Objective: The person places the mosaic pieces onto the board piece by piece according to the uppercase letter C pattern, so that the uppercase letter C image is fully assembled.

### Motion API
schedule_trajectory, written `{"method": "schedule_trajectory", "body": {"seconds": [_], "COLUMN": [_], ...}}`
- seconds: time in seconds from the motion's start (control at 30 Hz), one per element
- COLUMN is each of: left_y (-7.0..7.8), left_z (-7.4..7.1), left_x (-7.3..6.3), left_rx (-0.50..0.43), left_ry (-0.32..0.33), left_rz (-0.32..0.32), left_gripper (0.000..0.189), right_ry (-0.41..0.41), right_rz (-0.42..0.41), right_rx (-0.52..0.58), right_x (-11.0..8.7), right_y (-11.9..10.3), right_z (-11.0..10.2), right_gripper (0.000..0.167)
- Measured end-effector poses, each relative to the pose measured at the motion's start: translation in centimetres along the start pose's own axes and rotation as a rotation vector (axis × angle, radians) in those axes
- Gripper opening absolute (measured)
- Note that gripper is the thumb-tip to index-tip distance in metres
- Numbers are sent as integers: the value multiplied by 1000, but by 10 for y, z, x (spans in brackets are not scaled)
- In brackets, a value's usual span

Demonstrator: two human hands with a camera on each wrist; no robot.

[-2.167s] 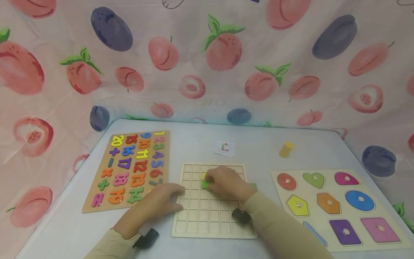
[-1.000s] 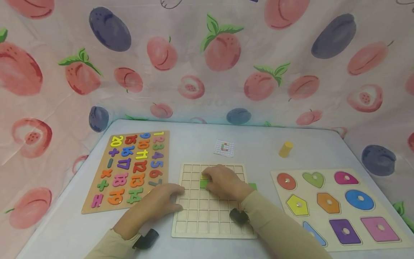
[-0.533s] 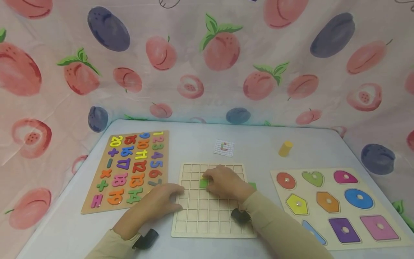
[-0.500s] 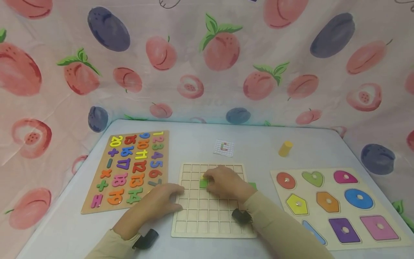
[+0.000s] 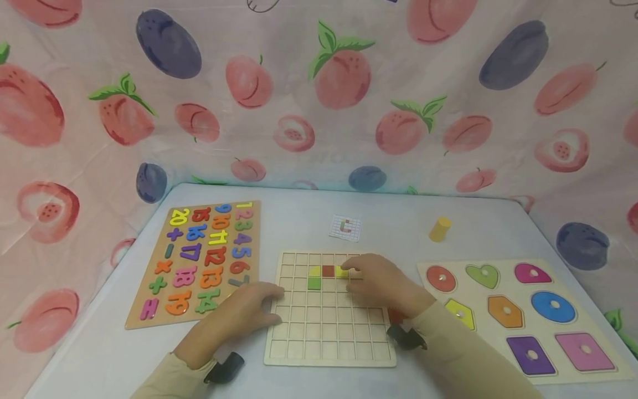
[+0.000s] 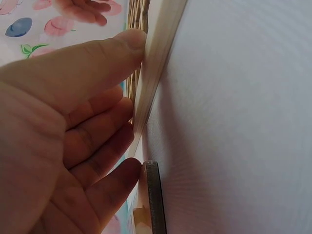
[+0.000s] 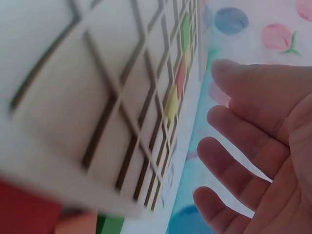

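Observation:
A pale wooden grid board (image 5: pixel 319 354) lies on the table. In its cells sit a green square (image 5: pixel 314 283), a yellow round-cornered piece (image 5: pixel 315 271), a red square (image 5: pixel 328 271) and a second yellow piece (image 5: pixel 341 271). My right hand (image 5: pixel 381 282) hovers over the board's right part, its index fingertip overlapping that second yellow piece in the head view. The right wrist view shows this hand's fingers (image 7: pixel 234 168) loosely spread, with nothing between them. My left hand (image 5: pixel 249 310) rests at the board's left edge; in the left wrist view its thumb (image 6: pixel 131 41) touches the side.
Left of the board lies a number puzzle (image 5: pixel 132 320); to the right, a shape puzzle (image 5: pixel 595 321) with knobs. A small pattern card (image 5: pixel 345 228) and a yellow cylinder (image 5: pixel 440 229) stand behind. Red (image 7: pixel 24 209) and green (image 7: pixel 109 225) blocks sit beside the board's right edge.
My right hand has moved right, away from the green square and first yellow piece, uncovering the red square and second yellow piece. The left hand has stayed in place.

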State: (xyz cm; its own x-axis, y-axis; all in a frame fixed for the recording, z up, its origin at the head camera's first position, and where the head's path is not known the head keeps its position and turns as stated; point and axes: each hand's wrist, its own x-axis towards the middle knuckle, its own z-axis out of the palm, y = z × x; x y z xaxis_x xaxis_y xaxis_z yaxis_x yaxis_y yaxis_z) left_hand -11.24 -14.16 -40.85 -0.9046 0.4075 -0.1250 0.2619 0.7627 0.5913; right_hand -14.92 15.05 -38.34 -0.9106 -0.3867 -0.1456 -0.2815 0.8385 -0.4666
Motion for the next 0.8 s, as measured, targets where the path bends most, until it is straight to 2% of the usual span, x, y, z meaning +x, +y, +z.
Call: {"method": "schedule_trajectory", "body": {"seconds": [0.3, 0.57, 0.8], "left_y": [0, -1, -2], "left_z": [-1, 0, 2], "left_x": [-1, 0, 0], "left_rx": [1, 3, 4], "left_ry": [7, -1, 9], "left_rz": [-8, 3, 9], "left_gripper": [45, 45, 44], "right_ry": [23, 27, 42], "right_rz": [54, 132, 149], "right_rx": [-31, -31, -7], "right_x": [-16, -28, -36], "right_y": [20, 42, 62], "right_z": [-18, -19, -18], "right_gripper": [39, 39, 40]}}
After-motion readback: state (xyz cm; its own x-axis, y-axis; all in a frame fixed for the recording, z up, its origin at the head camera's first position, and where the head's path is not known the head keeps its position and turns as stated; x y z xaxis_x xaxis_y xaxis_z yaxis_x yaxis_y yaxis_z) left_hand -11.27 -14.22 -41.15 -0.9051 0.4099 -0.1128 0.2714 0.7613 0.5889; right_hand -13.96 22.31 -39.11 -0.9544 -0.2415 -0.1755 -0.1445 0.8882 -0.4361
